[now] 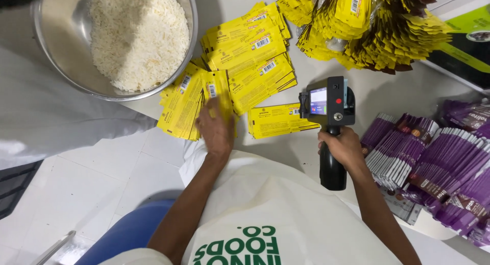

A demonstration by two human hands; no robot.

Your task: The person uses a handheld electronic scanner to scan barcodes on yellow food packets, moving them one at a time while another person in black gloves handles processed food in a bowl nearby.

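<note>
Holding the black handheld printer gun (329,117) tight in my right hand (343,146), I press my flat left hand (215,129) on flat yellow paper pouches (201,99) near the bench's (393,94) front edge; I think the next pouch needs lining up under the printer.

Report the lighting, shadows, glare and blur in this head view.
Head view: even, bright overhead light; soft shadows fall beside the handheld printer and under the yellow sachets. The left hand is slightly motion-blurred; the right hand is sharp. The steel bowl shows mild sheen, and the rice is nearly overexposed.
</note>
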